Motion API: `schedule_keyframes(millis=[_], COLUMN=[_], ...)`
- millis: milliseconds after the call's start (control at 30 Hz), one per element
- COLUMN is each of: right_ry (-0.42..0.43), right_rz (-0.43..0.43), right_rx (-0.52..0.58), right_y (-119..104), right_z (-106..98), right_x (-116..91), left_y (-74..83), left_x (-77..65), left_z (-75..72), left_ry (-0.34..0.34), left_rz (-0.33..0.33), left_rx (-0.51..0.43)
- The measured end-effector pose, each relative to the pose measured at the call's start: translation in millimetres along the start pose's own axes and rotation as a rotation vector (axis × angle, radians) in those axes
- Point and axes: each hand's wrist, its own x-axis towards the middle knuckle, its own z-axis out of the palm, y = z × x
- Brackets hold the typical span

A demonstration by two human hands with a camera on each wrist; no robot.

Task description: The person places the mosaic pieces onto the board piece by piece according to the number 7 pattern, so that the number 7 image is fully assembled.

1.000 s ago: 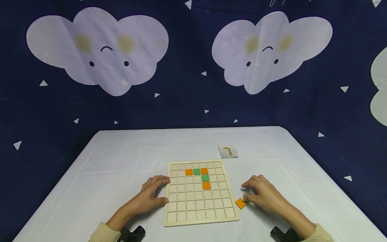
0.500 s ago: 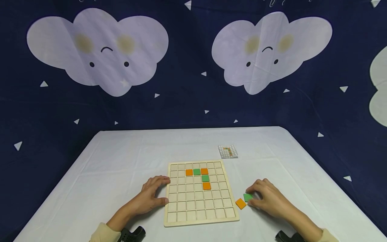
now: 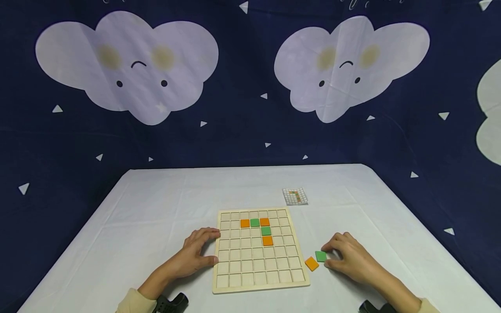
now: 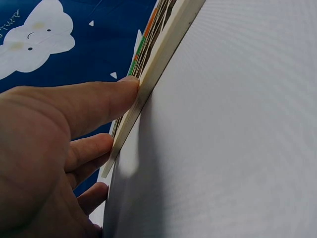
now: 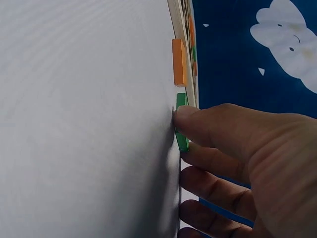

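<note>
My left hand (image 3: 197,248) rests at the left edge of a wooden grid board (image 3: 238,265), thumb and fingertips against its rim. Orange and green square tiles form a bent line in the board's upper cells, such as an orange tile (image 3: 268,241) at its lower end. To the right of the board a loose green tile (image 3: 320,256) lies on the cloth, beside a loose orange tile (image 3: 312,263). My right hand (image 3: 350,258) is next to the green tile, its thumb (image 5: 190,121) and index fingertip spread apart right at the tile's right-hand corners.
A small printed card (image 3: 295,196) with a coloured grid pattern lies beyond the board's upper right corner. White cloth (image 3: 168,195) covers the table. Behind it hangs a dark blue curtain (image 3: 242,143) with clouds.
The green tile, out of sight a second ago, now shows beside the orange one. My right hand has drawn back slightly to the right from it. My left hand stays put.
</note>
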Motion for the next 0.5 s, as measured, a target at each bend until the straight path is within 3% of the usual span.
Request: schedule_keyframes(millis=[500], right_ry=[0.023], right_rz=[-0.004], right_rx=[0.0], right_y=[0.6], right_z=[0.4], right_x=[0.7], left_y=[2.3], left_x=[-0.2], left_z=[-1.6], left_ry=[-0.014], left_rz=[-0.015], left_rx=[-0.018])
